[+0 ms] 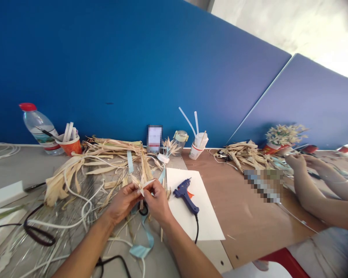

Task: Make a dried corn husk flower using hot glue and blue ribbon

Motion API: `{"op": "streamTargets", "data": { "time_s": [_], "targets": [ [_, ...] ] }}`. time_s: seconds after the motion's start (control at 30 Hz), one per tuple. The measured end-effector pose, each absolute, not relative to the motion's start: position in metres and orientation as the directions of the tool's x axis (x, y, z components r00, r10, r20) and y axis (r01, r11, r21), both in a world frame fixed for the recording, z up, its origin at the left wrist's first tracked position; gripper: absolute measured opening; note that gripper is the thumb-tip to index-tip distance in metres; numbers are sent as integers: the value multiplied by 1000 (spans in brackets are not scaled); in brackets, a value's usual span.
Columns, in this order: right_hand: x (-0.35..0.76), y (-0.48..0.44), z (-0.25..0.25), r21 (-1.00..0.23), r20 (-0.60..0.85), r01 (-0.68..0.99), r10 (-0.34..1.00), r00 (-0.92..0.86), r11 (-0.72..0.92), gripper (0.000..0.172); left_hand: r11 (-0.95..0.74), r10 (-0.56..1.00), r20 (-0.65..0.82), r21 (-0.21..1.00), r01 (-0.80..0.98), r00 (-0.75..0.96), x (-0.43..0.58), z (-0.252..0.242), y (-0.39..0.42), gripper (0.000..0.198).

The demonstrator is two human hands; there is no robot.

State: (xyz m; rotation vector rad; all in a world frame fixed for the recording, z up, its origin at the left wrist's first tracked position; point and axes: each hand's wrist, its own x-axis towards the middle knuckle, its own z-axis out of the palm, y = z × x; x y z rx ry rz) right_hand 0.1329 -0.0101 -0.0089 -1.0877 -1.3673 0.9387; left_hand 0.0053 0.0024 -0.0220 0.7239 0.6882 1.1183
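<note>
My left hand (124, 200) and my right hand (158, 200) meet low in the middle of the view, both pinched on a small folded piece of dried straw leaf (145, 184) with pointed tips. Under the hands lie loose straw strips and a light blue ribbon (142, 249) that curls toward me. A blue hot glue gun (185, 194) rests on a white sheet (204, 216) just right of my right hand, its black cord trailing down.
A heap of dried straw (104, 154) covers the table behind my hands. A water bottle (37, 127), an orange cup (71, 144), a jar (180, 139) and a cup of glue sticks (198, 144) stand along the blue partition (133, 69). Another person's arms (319, 193) work at right.
</note>
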Motion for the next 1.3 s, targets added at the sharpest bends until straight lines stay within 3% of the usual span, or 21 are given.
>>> {"op": "streamTargets", "data": {
  "time_s": [0.53, 0.77, 1.0, 1.3],
  "targets": [
    [130, -6, -17, -972, 92, -226, 992, -91, 69, 13, 253, 956, -98, 756, -603, 278, 5, -22, 2, 19],
    [130, -8, -12, -975, 155, -174, 985, -77, 139, 8, 181, 971, -40, 769, -613, 237, 5, -24, 3, 14],
    [133, -5, -11, -984, 116, -143, 991, -65, 105, 11, 155, 985, -63, 720, -676, 158, 5, -24, 5, 15],
    [136, 0, -15, -990, 80, -120, 996, -24, 77, 11, 105, 992, -33, 744, -659, 121, 5, -21, 5, 16]
  ]
}}
